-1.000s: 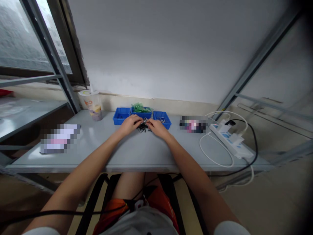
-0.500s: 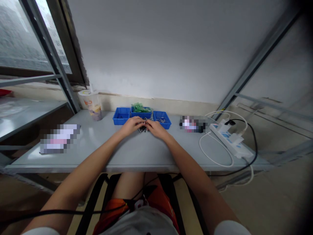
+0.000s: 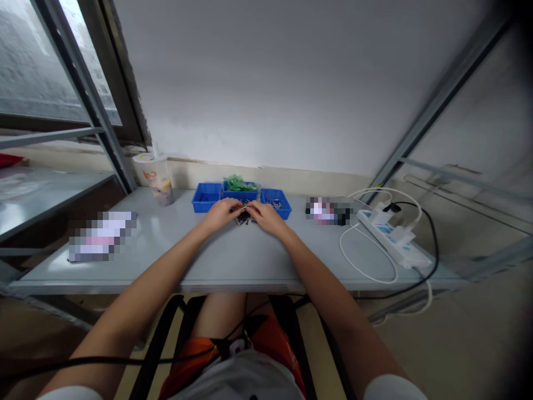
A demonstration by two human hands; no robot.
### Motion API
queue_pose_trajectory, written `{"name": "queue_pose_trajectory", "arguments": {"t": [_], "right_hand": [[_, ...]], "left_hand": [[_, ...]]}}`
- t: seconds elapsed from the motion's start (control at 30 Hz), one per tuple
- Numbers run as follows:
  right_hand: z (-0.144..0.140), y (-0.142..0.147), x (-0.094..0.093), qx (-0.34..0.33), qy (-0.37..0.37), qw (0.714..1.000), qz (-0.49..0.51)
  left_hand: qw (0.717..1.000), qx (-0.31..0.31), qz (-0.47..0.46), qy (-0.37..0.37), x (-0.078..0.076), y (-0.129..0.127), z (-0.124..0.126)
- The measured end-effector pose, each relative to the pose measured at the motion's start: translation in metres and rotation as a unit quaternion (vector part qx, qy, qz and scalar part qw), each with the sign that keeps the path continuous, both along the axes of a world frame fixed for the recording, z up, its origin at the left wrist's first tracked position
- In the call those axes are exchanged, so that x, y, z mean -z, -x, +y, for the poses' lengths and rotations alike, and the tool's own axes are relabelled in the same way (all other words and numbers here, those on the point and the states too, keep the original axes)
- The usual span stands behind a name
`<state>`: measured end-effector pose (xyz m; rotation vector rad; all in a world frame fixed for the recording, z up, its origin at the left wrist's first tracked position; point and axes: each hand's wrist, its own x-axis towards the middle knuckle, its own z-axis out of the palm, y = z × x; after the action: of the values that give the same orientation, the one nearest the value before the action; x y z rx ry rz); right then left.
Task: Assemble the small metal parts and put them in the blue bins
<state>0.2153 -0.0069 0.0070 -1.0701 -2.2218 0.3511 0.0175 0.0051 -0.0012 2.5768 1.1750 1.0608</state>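
Over a pile of small thin dark and silvery pieces, which look like screws, my two hands almost meet. My left hand is closed, thumb against fingers, at the pile's left side. My right hand pinches from the other side, its fingertips just short of the left ones. Whatever sits between the fingers is too small to name. Right behind the hands stand a blue bin at left, a middle blue bin with green plastic packets, and a right blue bin holding small metal pieces.
A lidded drink cup stands at the back left of the grey table. One blurred-out flat device lies at left, another blurred item at right. A power strip with plugs and looping cables occupies the right end.
My fingertips have drawn slightly apart, leaving a small gap with the pile showing through it. The bins and other things stay where they were.
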Motion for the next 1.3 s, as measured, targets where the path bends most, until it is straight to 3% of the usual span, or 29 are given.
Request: {"name": "queue_pose_trajectory", "arguments": {"t": [0.53,0.8,1.3], "right_hand": [[0.0012,-0.0001,0.0031,-0.036,0.0,0.999,-0.036],[-0.0003,-0.0004,-0.0002,0.016,-0.003,1.0,-0.004],[0.0047,-0.0036,0.0043,-0.001,-0.006,1.0,-0.03]], "left_hand": [[0.998,0.039,-0.047,0.007,0.001,-0.0044,-0.0019],[0.998,-0.009,-0.035,0.047,-0.0011,-0.0018,-0.0029],[0.999,-0.036,0.017,0.03,-0.0027,-0.0004,-0.0026]]}}
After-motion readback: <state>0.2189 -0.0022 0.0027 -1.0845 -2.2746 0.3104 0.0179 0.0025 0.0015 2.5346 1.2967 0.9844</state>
